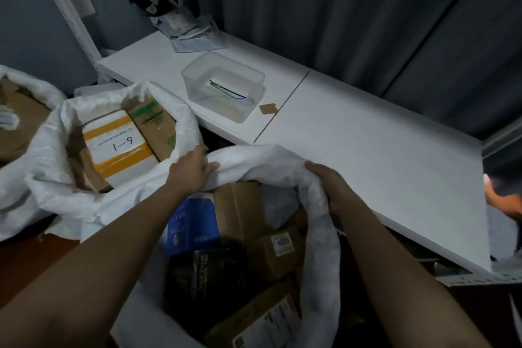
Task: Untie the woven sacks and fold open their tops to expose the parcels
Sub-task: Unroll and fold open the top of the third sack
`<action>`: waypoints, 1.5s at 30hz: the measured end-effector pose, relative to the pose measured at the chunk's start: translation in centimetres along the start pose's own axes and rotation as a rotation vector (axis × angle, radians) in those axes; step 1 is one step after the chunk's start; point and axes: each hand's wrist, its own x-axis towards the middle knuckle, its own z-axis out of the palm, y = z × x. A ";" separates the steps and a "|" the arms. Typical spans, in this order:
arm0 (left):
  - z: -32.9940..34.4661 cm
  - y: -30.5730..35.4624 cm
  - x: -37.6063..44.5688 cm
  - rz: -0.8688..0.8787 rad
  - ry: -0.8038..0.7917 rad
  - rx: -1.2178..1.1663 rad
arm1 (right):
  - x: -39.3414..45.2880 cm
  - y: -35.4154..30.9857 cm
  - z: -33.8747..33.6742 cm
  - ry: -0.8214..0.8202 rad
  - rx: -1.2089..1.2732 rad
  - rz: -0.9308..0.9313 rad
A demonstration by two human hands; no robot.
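Near sack: we see the white woven sack (316,206) open right below us, its rolled rim against the white table's (367,144) edge.
Left hand: our left hand (192,169) grips the far rim, fingers curled over the fabric.
Right hand: our right hand (330,186) clutches the rim's right side, fingers wrapped around the roll.
Parcels: cardboard boxes (278,248), a blue box (192,223) and a black packet (206,277) lie exposed inside.
Second sack: another open sack (50,150) on the left shows a yellow-taped parcel (118,144).
Table: a clear plastic tub (223,85) stands there.

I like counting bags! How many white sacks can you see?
3: the near sack gripped by the left hand and right hand, the middle sack beside it, the far-left sack. More may be hidden.
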 end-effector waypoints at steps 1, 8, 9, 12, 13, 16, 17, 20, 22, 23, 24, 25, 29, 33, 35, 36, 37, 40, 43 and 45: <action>0.6 -0.1 0.4 -0.004 -0.016 -0.021 | 0.0 0.7 -0.4 0.061 -0.076 -0.054; 3.0 -0.5 1.6 0.133 -0.117 0.094 | -0.6 3.7 -1.6 0.150 -0.839 -0.428; 3.4 -0.3 1.6 0.152 -0.137 0.131 | -0.5 3.5 -0.9 0.112 -0.911 -0.433; 4.5 0.2 1.7 0.155 -0.157 0.214 | 1.1 3.4 1.7 0.012 -1.112 -0.315; 4.7 0.1 1.7 0.169 -0.151 0.195 | 1.7 3.8 2.2 0.002 -1.132 -0.266; 4.2 0.0 1.8 0.116 -0.181 -0.105 | 2.1 3.1 1.8 -0.073 -0.943 -0.240; 3.7 0.1 2.1 0.052 -0.188 -0.234 | 2.0 2.3 1.1 -0.067 -0.781 -0.228; 2.0 1.7 3.9 -0.098 -0.210 -0.549 | 1.6 0.8 -1.5 -0.088 -0.074 0.004; 1.7 3.9 5.6 -0.172 -0.240 -0.753 | 1.7 1.0 -2.7 -0.125 0.268 0.154; 1.8 5.2 6.3 -0.193 -0.226 -0.808 | 2.0 1.4 -3.0 -0.109 0.332 0.174; 2.1 6.5 6.8 -0.188 -0.200 -0.802 | 2.2 1.8 -3.2 -0.078 0.359 0.147; 2.5 7.6 7.0 -0.150 -0.173 -0.736 | 2.2 2.0 -3.6 -0.041 0.373 0.099; 3.7 8.8 5.0 0.057 -0.065 -0.364 | 2.9 3.8 -6.6 0.185 0.426 -0.075; 2.1 3.0 -0.2 0.056 0.252 0.071 | 1.9 3.7 -7.4 0.348 0.195 -0.101; 1.3 -0.4 -3.4 -0.187 0.234 0.107 | 1.5 3.5 -6.5 0.404 -0.058 -0.157; 1.0 -1.2 -5.0 -0.318 0.199 0.079 | 1.4 3.5 -6.0 0.433 -0.198 -0.217; 0.8 -1.9 -6.3 -0.436 0.154 0.024 | 1.0 3.7 -5.4 0.444 -0.320 -0.282; 1.3 -2.7 -9.1 -0.577 0.027 -0.163 | -1.3 5.0 -3.9 0.399 -0.472 -0.358; 2.0 -3.3 -10.3 -0.540 -0.046 -0.438 | -4.6 7.8 -3.6 0.343 -0.597 -0.444; 1.6 -2.7 -11.3 -0.410 -0.055 -0.485 | -6.6 10.2 -4.2 0.310 -0.783 -0.430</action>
